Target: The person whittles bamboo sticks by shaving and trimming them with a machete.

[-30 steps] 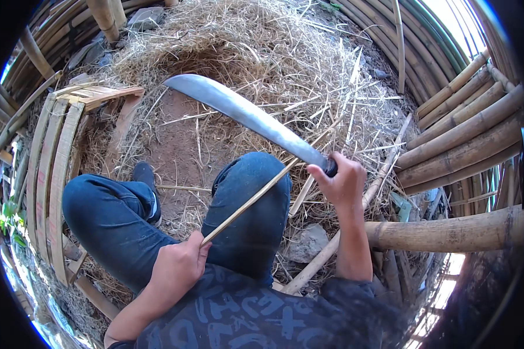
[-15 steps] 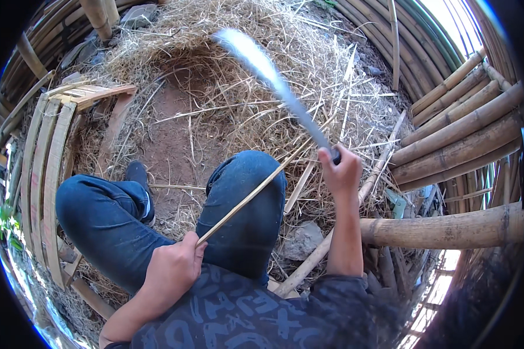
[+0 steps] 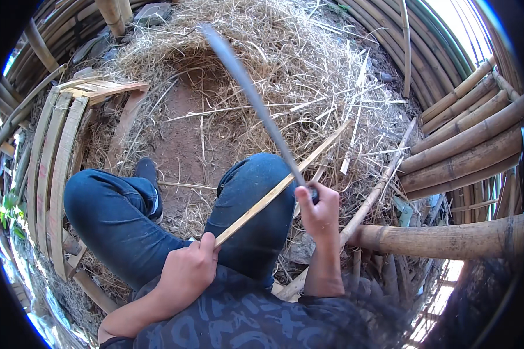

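My left hand [image 3: 189,270] is closed round the near end of a split bamboo strip [image 3: 273,191]. The strip slants away to the upper right across my right thigh, its far end over the shavings. My right hand [image 3: 319,210] grips the dark handle of a long machete [image 3: 244,87], slightly blurred, whose blade points to the upper left. Near the handle, the blade crosses the strip; whether the two touch I cannot tell.
Bamboo shavings [image 3: 262,64] lie heaped ahead over bare soil [image 3: 189,131]. A slatted wooden crate [image 3: 55,168] stands at my left. Bamboo poles [image 3: 466,139] are stacked at the right, with a thick pole [image 3: 442,237] beside my right forearm. A grey stone [image 3: 301,249] lies by my right leg.
My right hand has come down and left with the machete, bringing the blade's base to the strip. The strip has turned, showing a broader, paler face. My left hand has shifted slightly right and down.
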Available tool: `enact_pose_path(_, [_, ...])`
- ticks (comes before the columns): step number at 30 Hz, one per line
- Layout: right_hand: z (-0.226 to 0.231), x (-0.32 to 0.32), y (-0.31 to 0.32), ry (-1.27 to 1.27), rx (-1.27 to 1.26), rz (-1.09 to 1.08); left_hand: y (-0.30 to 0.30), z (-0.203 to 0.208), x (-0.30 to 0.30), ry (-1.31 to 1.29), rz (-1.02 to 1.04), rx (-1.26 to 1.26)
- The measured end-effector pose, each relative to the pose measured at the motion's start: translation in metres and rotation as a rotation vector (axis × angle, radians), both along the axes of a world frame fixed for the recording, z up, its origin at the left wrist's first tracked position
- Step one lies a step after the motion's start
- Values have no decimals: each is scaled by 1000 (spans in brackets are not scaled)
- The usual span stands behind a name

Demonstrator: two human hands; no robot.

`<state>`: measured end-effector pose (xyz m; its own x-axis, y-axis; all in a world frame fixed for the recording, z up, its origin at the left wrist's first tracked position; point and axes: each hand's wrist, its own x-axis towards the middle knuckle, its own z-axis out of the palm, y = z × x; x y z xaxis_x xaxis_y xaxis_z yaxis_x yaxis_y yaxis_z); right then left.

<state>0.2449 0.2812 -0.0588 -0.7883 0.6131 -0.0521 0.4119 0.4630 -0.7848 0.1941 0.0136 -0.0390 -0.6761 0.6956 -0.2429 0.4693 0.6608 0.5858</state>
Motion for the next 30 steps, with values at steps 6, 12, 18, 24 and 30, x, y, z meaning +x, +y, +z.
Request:
enact_pose_path(6, [21,-2,-5,-195,270,99,2,-5,0,138,-43,6])
enact_pose_path(12, [17,-9,25,-233,468,154,1,0,-1,140,-14,11])
enact_pose_path(18, [24,-5,18,-203,612,146,-2,-1,4,90,14,15])
enact_pose_path(24, [28,-4,34,-245,691,156,-5,1,-1,24,39,29])
enact_pose_path(30, [28,1,32,-243,516,96,1,-4,1,1,21,6])
